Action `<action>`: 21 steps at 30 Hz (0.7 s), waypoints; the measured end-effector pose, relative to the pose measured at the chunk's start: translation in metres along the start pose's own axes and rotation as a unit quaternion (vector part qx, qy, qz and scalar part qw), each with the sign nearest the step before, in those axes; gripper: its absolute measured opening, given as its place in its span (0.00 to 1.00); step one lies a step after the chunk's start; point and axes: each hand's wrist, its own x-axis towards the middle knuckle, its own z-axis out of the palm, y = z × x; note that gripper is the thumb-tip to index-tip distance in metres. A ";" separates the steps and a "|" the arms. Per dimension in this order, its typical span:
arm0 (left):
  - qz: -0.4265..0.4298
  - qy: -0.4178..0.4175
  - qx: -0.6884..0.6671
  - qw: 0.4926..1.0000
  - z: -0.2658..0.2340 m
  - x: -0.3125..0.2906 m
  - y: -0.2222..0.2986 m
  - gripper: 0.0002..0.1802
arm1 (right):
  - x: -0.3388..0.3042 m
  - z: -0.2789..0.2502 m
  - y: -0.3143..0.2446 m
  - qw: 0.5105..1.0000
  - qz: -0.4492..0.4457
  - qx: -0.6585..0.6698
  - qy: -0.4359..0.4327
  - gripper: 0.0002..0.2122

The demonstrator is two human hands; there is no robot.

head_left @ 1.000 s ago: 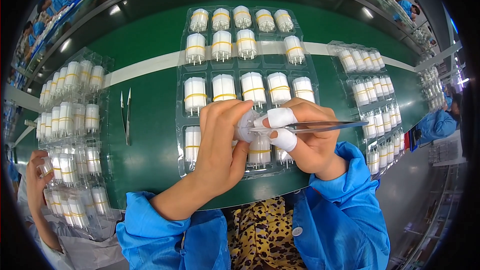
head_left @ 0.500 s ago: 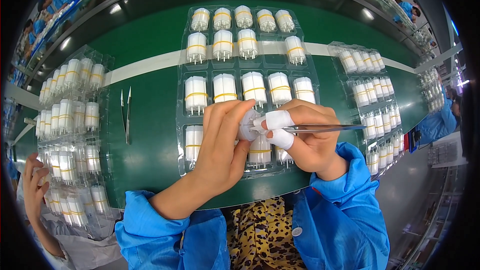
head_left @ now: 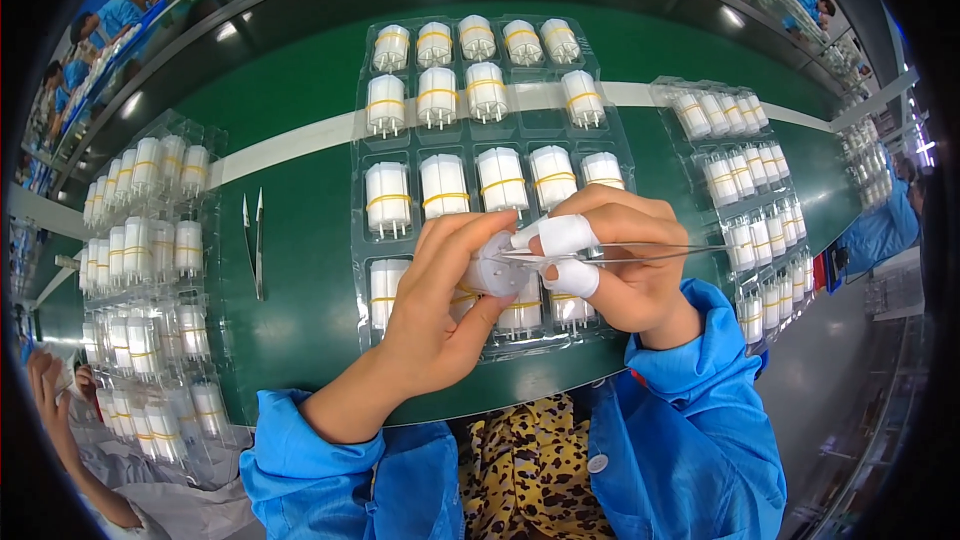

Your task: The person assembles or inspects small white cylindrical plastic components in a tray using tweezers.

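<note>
My left hand (head_left: 425, 315) wraps its fingers and thumb round a white cylindrical part (head_left: 494, 274), whose round grey-white end faces up toward me. Steel tweezers (head_left: 655, 252) are pinched in my right hand (head_left: 640, 275), with white wrapping on thumb and index finger. Their tips touch or nearly touch the round end of the part; the exact contact is too small to tell. Below both hands lies a clear plastic tray (head_left: 535, 124) holding rows of white cylinders with yellow bands and metal pins. My hands hide some of its nearer cylinders.
Another pair of tweezers (head_left: 259, 255) lies on the green table (head_left: 300, 200) at the left. Stacked trays of similar cylinders (head_left: 140, 250) stand beyond it, and another tray (head_left: 735, 180) sits at the right. Another person's hand (head_left: 50, 395) shows at the lower left.
The part's round end has turned more toward view, and my left hand sits slightly lower. Both tweezer arms now show separately. The whole view has shifted a little.
</note>
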 end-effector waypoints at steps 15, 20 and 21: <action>-0.015 -0.025 -0.001 1.000 -0.004 0.000 0.002 0.33 | -0.003 0.001 0.001 1.000 0.021 0.006 0.004 0.10; 0.006 -0.007 0.018 1.000 -0.001 -0.001 0.001 0.33 | -0.003 0.002 0.001 0.999 0.029 0.002 0.015 0.09; 0.006 -0.007 0.018 1.000 -0.001 0.000 0.001 0.33 | -0.003 0.003 0.001 0.999 0.029 0.003 0.015 0.09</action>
